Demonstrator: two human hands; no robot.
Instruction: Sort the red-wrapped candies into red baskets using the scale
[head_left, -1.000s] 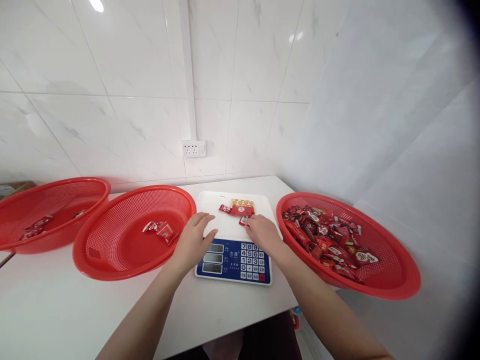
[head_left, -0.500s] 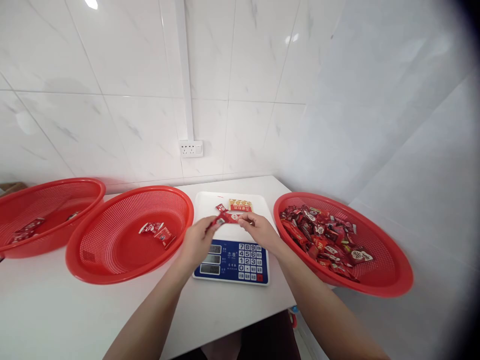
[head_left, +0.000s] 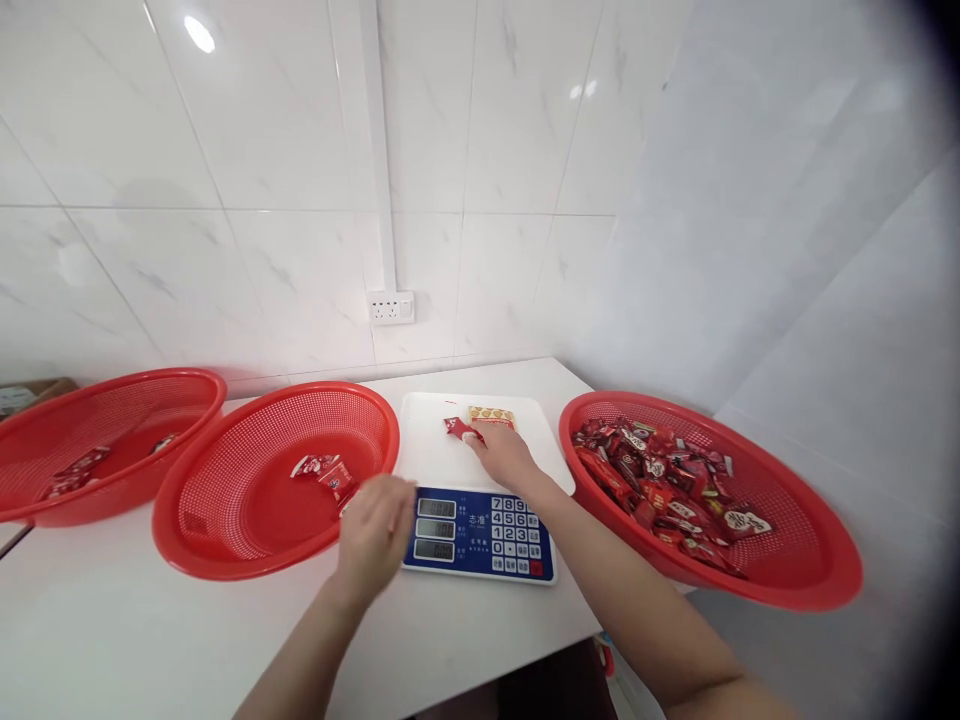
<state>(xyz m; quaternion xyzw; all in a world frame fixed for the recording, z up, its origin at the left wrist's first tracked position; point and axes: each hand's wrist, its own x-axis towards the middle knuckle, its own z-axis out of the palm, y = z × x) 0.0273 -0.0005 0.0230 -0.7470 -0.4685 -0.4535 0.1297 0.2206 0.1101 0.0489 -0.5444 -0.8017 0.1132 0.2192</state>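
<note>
My right hand (head_left: 504,455) is over the white pan of the scale (head_left: 431,455), with its fingertips closed on a small red packet (head_left: 456,427). Just behind those fingers lies a yellow-and-red packet (head_left: 491,414), partly covered by the hand. My left hand (head_left: 373,530) is slightly blurred and closed, between the middle red basket (head_left: 225,480) and the scale's blue keypad panel (head_left: 476,548). What its fingers hold, if anything, is hidden. A few red-and-white packets (head_left: 315,465) lie in that basket, close to the left hand.
At the right stands a red basket (head_left: 817,570) with a heap of red wrapped packets (head_left: 667,485). Another red basket (head_left: 150,390) at the far left holds a few packets. Behind the table rises a tiled wall with a socket (head_left: 391,307).
My left hand has moved from the pan down and left towards the middle basket, away from the right hand. The right hand now pinches a red packet on the pan. The view has shifted slightly.
</note>
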